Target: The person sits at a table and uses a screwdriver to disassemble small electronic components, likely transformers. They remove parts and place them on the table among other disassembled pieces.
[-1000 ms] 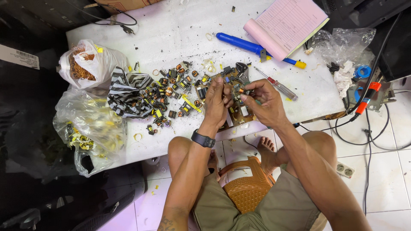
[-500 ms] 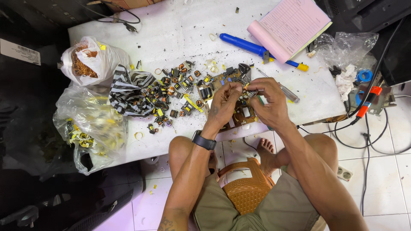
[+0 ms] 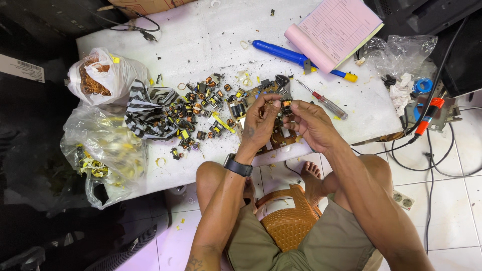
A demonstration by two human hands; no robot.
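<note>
Head view: our left hand [image 3: 261,123] and right hand [image 3: 309,123] meet over the near edge of the white desk [image 3: 211,40], fingers pinched together on a small electronic component [image 3: 285,104]. Beside them: component heap [image 3: 201,118], red-handled screwdriver [image 3: 324,103], striped cloth [image 3: 148,113].

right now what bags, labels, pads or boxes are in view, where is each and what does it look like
white plastic bag: table's far left, knotted, coppery wire inside
clear plastic bag: left table edge, crumpled, yellowish parts inside
striped bag: beside the parts pile, black and white
pink form pad: far right of table, ruled pages, one rolled over
white label: left edge, on a dark surface, rectangular, with barcode
cardboard box: top edge, brown
</note>
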